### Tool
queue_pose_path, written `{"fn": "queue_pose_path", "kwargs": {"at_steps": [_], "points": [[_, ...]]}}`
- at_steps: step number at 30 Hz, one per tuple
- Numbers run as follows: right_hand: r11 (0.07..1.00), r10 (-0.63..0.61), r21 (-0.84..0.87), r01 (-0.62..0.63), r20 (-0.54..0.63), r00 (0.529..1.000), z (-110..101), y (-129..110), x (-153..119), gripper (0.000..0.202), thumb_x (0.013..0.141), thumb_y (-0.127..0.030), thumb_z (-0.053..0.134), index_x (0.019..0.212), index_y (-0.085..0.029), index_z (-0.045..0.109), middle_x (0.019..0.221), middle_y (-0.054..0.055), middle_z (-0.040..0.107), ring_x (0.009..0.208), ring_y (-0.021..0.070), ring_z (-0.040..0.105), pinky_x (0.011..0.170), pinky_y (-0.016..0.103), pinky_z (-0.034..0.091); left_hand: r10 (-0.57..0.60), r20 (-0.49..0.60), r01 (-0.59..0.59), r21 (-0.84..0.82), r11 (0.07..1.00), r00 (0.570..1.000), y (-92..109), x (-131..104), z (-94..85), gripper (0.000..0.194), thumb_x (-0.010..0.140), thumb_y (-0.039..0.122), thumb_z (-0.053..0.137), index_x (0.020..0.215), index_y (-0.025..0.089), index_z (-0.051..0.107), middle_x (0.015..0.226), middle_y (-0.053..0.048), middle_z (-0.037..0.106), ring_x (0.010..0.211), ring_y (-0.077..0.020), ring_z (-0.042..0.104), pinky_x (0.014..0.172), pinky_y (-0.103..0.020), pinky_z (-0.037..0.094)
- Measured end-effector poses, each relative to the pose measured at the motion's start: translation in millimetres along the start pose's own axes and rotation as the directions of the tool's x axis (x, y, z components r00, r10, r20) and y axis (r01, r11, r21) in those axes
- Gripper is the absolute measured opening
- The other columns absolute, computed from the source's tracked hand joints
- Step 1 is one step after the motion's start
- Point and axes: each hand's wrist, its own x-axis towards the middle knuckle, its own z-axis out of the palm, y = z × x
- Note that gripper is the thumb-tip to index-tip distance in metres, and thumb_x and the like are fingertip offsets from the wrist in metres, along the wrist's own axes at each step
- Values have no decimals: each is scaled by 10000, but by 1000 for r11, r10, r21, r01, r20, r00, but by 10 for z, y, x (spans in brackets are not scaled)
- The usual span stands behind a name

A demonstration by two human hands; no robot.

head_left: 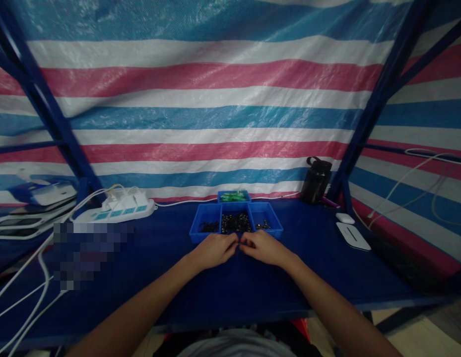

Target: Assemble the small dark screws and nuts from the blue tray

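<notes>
My left hand (215,249) and my right hand (263,247) meet fingertip to fingertip just in front of the blue bins. Both are closed in a pinch, and a tiny dark thing shows between them, too small to name. Behind my left hand is the left blue bin (195,224) with dark pieces in it. The middle bin holds many small dark and shiny parts (235,222). In the right bin (278,222) lie a few small metallic parts (265,225). A smaller blue bin behind holds green pieces (233,196).
On the left of the blue table (200,302) are a white power strip (122,210), cables and stacked devices (25,220). At the right stand a black bottle (316,181) and a flat white device (353,236). Striped sheeting (215,119) hangs behind.
</notes>
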Motion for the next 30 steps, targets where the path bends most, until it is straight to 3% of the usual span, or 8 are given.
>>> {"fn": "queue_pose_path", "kwargs": {"at_steps": [10, 15, 19, 23, 27, 30], "points": [[1000, -4, 19, 5, -44, 999, -34, -42, 1, 129, 856, -258, 512, 884, -181, 612, 661, -6, 636, 595, 121, 578, 558, 205, 364, 21, 43, -23, 33, 999, 999, -7, 3, 41, 146, 928, 263, 395, 930, 190, 522, 787, -32, 644, 719, -177, 630, 614, -231, 418], [1000, 4, -16, -8, -220, 975, -57, -48, 0, 165, 875, -291, 481, 951, -191, 589, 680, -6, 626, 628, 129, 577, 603, 221, 390, 34, 68, -35, 15, 999, 997, -6, 3, 32, 150, 926, 266, 405, 949, 194, 535, 799, -29, 651, 734, -180, 634, 614, -232, 413], [982, 83, -121, -144, -406, 910, -108, 59, 11, 179, 879, -300, 466, 962, -185, 575, 715, 20, 614, 712, 164, 573, 699, 263, 408, 58, 82, -56, -24, 998, 995, -6, 5, 20, 140, 918, 247, 418, 920, 200, 550, 810, -15, 649, 728, -159, 622, 615, -220, 401], [903, 164, -251, -350, -550, 819, -188, 221, 2, 177, 885, -280, 431, 913, -175, 570, 837, 82, 606, 853, 222, 538, 783, 317, 389, 66, 88, -63, -44, 997, 994, -10, 11, 14, 135, 911, 250, 431, 895, 199, 556, 815, -12, 651, 735, -154, 615, 620, -217, 393], [817, 269, -320, -481, -526, 807, -209, 343, -15, 152, 866, -266, 452, 872, -170, 570, 880, 114, 594, 879, 245, 523, 782, 338, 379, 63, 96, -58, -55, 997, 993, -4, 11, 2, 138, 909, 248, 430, 893, 204, 559, 828, -11, 653, 751, -152, 614, 632, -214, 397], [783, 302, -363, -506, -490, 818, -189, 377, -13, 147, 860, -269, 468, 861, -170, 577, 861, 107, 606, 847, 234, 532, 758, 333, 380, 61, 99, -56, -49, 997, 993, 3, 10, -10, 140, 906, 249, 429, 888, 205, 560, 827, -12, 651, 750, -153, 613, 634, -214, 401]]}}
